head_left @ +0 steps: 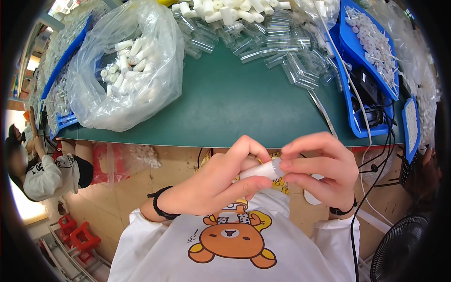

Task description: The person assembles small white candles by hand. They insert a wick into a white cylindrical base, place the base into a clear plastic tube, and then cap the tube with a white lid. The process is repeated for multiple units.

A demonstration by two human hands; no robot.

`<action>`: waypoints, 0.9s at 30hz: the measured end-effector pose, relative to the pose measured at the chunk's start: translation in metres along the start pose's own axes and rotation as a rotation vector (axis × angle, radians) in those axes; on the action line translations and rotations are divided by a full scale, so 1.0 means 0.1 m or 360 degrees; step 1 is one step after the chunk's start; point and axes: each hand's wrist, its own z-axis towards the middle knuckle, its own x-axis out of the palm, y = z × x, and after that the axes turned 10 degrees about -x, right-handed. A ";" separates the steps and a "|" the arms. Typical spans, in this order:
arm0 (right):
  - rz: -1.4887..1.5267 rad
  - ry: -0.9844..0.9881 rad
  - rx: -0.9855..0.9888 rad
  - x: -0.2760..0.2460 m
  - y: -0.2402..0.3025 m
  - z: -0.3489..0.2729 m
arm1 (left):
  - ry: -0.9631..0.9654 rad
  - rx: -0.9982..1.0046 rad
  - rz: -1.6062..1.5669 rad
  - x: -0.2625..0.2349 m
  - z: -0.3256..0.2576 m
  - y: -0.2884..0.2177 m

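Just in front of the table's near edge, my left hand (213,183) grips a white cylinder (258,172) between thumb and fingers. A clear sleeve or cap (278,167) shows at the cylinder's right end. My right hand (326,164) pinches that clear end with its fingertips, while the thumb side stays partly hidden. Both hands are above my lap, with the cylinder lying nearly level between them. How far the white part reaches into the clear part is too small to tell.
On the green table (225,108) stands a plastic bag (159,89) of white cylinders. Clear tubes (300,70) and loose white cylinders (228,14) are piled at the back. Blue trays (350,113) with small white parts and cables are at right. A person (51,174) sits at left; a black fan (399,249) stands lower right.
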 end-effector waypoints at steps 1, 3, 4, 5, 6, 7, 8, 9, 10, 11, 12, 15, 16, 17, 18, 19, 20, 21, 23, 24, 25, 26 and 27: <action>-0.0021 0.0074 -0.0002 -0.03 0.01 0.01 | -0.0007 0.0024 -0.0038 0.01 -0.01 0.00; -0.0003 0.0122 -0.0013 -0.05 0.02 0.03 | -0.0016 0.0072 -0.0113 0.03 -0.01 0.00; 0.0006 0.0144 -0.0017 -0.06 0.02 0.02 | -0.0021 0.0083 -0.0005 0.03 -0.01 -0.02; 0.0000 0.0145 -0.0037 -0.06 0.02 0.01 | -0.0027 0.0093 0.0103 0.01 0.00 -0.05; -0.0004 0.0145 -0.0055 -0.05 0.01 0.00 | -0.0033 0.0102 0.0210 0.00 0.01 -0.07; -0.0008 0.0145 -0.0074 -0.05 0.00 -0.01 | -0.0040 0.0115 0.0234 -0.01 0.01 -0.08; -0.0022 0.0119 -0.0048 -0.04 0.01 -0.02 | -0.0047 0.0128 0.0258 -0.01 0.01 -0.08; -0.0033 0.0095 -0.0023 -0.02 0.02 -0.02 | -0.0058 0.0140 0.0281 -0.01 0.01 -0.07; -0.0044 0.0071 0.0001 -0.01 0.02 -0.02 | -0.0059 0.0127 0.0304 -0.01 0.00 -0.06; -0.0036 0.0059 0.0010 0.00 0.02 -0.03 | -0.0061 0.0114 0.0328 -0.01 -0.01 -0.06; -0.0027 0.0048 0.0019 0.00 0.02 -0.04 | -0.0062 0.0102 0.0350 0.00 -0.02 -0.06; -0.0004 0.0053 -0.0050 -0.01 0.01 -0.06 | -0.0045 0.0121 0.0263 0.05 -0.03 -0.02; 0.0000 0.0058 -0.0086 -0.02 0.00 -0.06 | 0.0026 0.0068 0.0275 0.04 -0.03 -0.04; 0.0017 0.0083 -0.0082 -0.03 0.00 -0.06 | 0.0097 0.0016 0.0286 0.01 -0.03 -0.08; 0.0042 0.0110 -0.0082 -0.05 0.02 -0.04 | 0.0159 -0.0038 0.0297 0.01 -0.04 -0.11; 0.0066 0.0137 -0.0081 -0.06 0.03 -0.04 | 0.0158 0.0016 0.0348 0.01 -0.04 -0.10; 0.0069 0.0147 -0.0072 -0.07 0.04 -0.04 | 0.0158 0.0070 0.0398 0.02 -0.04 -0.07; 0.0070 0.0159 -0.0061 -0.07 0.05 -0.04 | 0.0160 0.0127 0.0447 0.02 -0.03 -0.05; 0.0042 0.0160 -0.0059 -0.07 0.06 -0.04 | 0.0152 0.0090 0.0449 0.04 -0.04 -0.05; 0.0015 0.0152 -0.0069 -0.06 0.05 -0.03 | 0.0147 0.0071 0.0449 0.04 -0.04 -0.05; -0.0013 0.0143 -0.0078 -0.06 0.05 -0.03 | 0.0149 0.0080 0.0467 0.05 -0.03 -0.05; -0.0006 0.0138 -0.0075 -0.06 0.06 -0.04 | 0.0150 0.0088 0.0484 0.06 -0.03 -0.05; -0.0001 0.0132 -0.0073 -0.06 0.06 -0.05 | 0.0154 0.0097 0.0503 0.06 -0.02 -0.05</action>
